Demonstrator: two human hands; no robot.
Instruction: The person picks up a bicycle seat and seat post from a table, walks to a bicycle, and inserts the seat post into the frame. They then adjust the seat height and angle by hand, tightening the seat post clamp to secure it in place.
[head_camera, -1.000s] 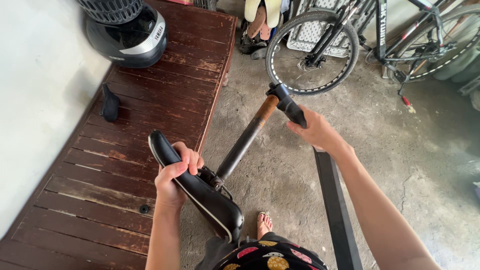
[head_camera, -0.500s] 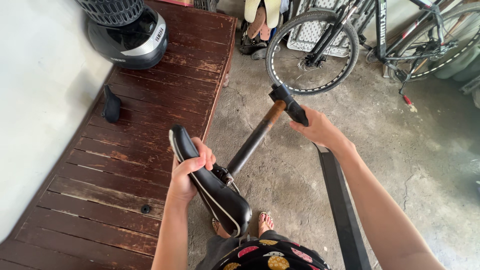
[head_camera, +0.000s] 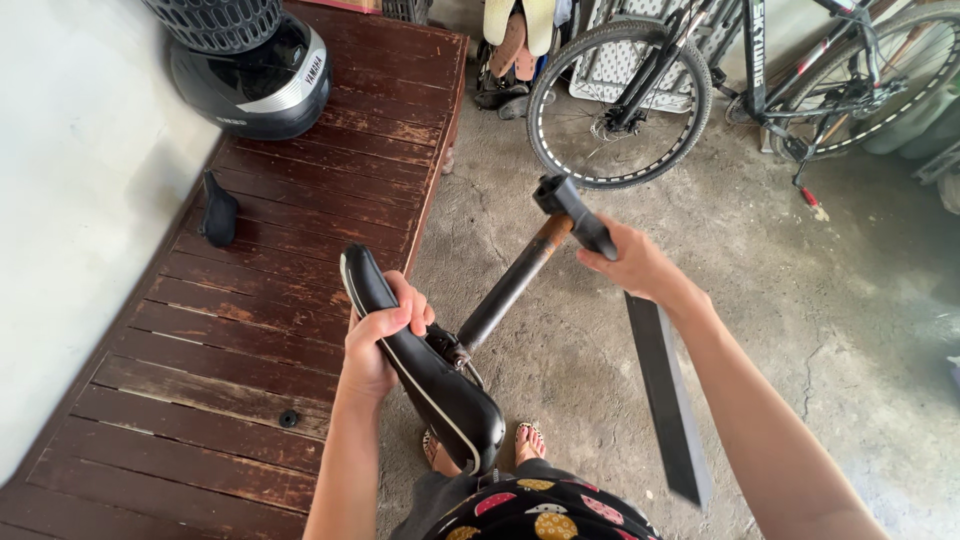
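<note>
The left hand (head_camera: 378, 335) is closed around the nose of a black bicycle saddle (head_camera: 425, 365) at lower centre of the frame. The right hand (head_camera: 632, 265) grips the clamp end of the attached seat post (head_camera: 512, 285), which angles toward upper right. The assembly is held in the air, clear of the wooden bench (head_camera: 250, 330) at left; saddle and post remain joined. A bicycle (head_camera: 700, 70) stands at upper right, a helmet (head_camera: 255, 75) at upper left.
</note>
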